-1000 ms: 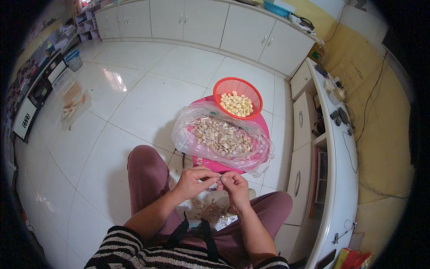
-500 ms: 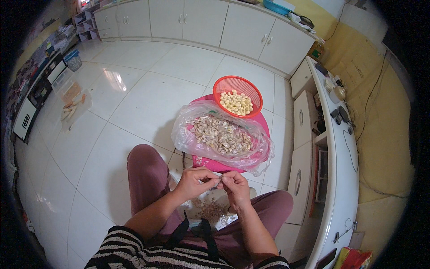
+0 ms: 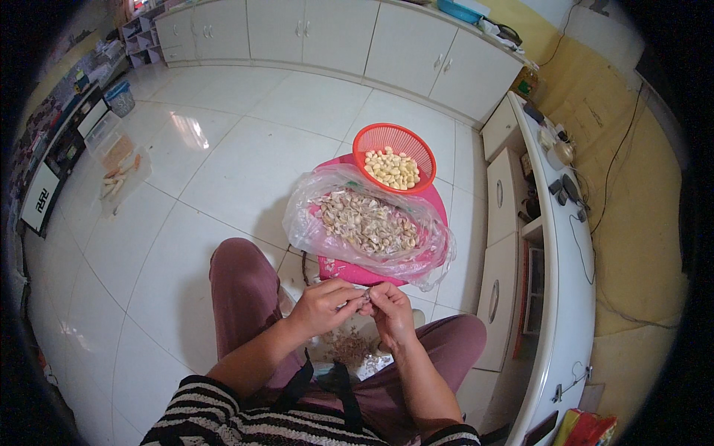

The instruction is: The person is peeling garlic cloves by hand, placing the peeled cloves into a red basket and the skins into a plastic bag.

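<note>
We see the left hand point(image 3: 325, 307) and the right hand point(image 3: 393, 316) meeting, their fingers point(image 3: 381, 296) narrowed to a pinch on a small piece point(image 3: 365, 296), too small to identify; we take the two-handed hold as a way to steady so slight a thing while leaving each fingertip some play. Just beyond the fingers, a heap of clove-like pieces point(image 3: 361, 221) lies in a clear plastic bag point(image 3: 300, 223), spread open, presumably to keep the heap contained yet within reach. Farther out, a red basket point(image 3: 394, 135) bears smooth pale cloves point(image 3: 392, 169), set apart, we judge, from the papery heap to avoid mixing. Bag and basket share a pink stool point(image 3: 338, 271). Below the fingers, between mauve trouser legs point(image 3: 242, 286), we note brown scraps point(image 3: 348, 346). Around all this runs a glossy white tiled floor point(image 3: 216, 178); beyond the stool stand pale cabinets point(image 3: 312, 37), and to the right of the fingers a long white sideboard point(image 3: 563, 256) before a yellow wall point(image 3: 632, 223).
</note>
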